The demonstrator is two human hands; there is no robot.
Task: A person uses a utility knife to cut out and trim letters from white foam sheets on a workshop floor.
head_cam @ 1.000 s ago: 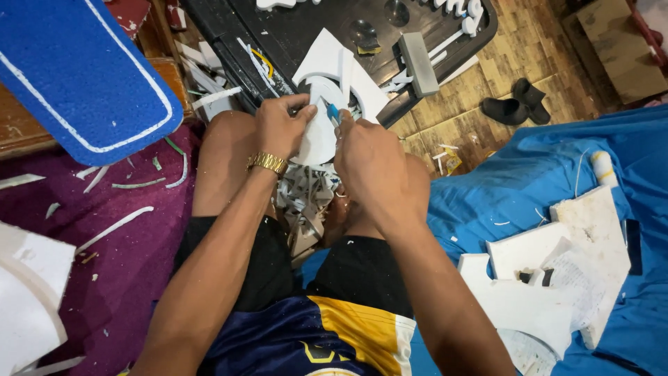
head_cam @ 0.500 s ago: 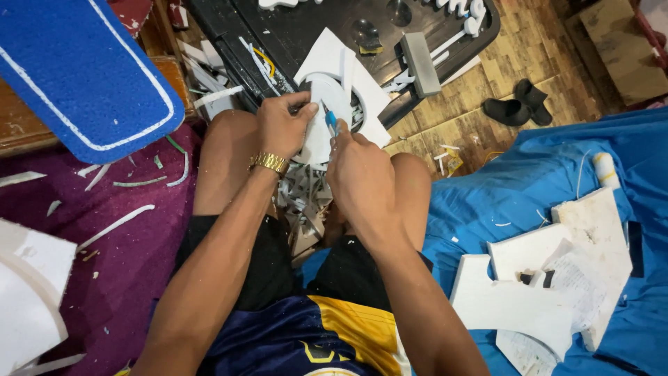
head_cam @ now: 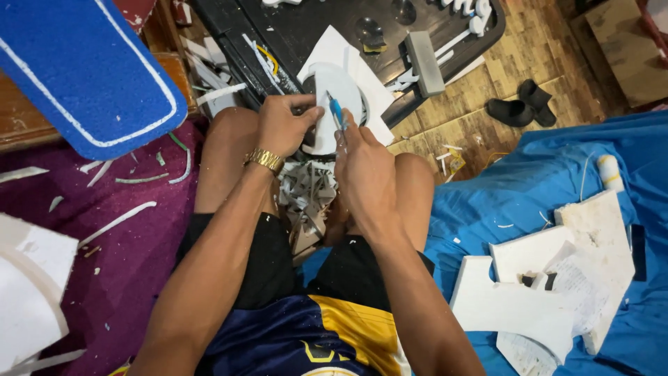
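A: What is the biggest thing you are seeing?

B: The blue sheet (head_cam: 557, 181) is spreading over the floor on the right, with white foam boards (head_cam: 529, 292) lying on it. On the left, the purple cloth (head_cam: 132, 257) is catching thin white strips. A big blue foam slab (head_cam: 83, 63) is hanging over its top corner.

A: And in the middle?

B: The black tray (head_cam: 313, 21) is sitting past the knees. A heap of white scraps (head_cam: 309, 202) is piling up between the legs.

A: Where is the piece being worked on?

B: The white foam piece (head_cam: 327, 97) is standing just above the knees, in front of the tray. The left hand (head_cam: 282, 125) is closing around its left edge and holding it steady.

A: What about the other hand?

B: The right hand (head_cam: 362, 167) is gripping a blue knife (head_cam: 336, 111) tightly, tip up against the piece.

A: Is anything changing?

B: Yes. A second ago the right hand was sitting lower and more to the right. Now it is moving up and in, so the blade is running along the curved edge. I think the cutting is going on, bit by bit.

A: Is there room to move?

B: Not much. The knees are close on both sides, the tray edge is right behind, and the fingers (head_cam: 306, 111) are near the blade.
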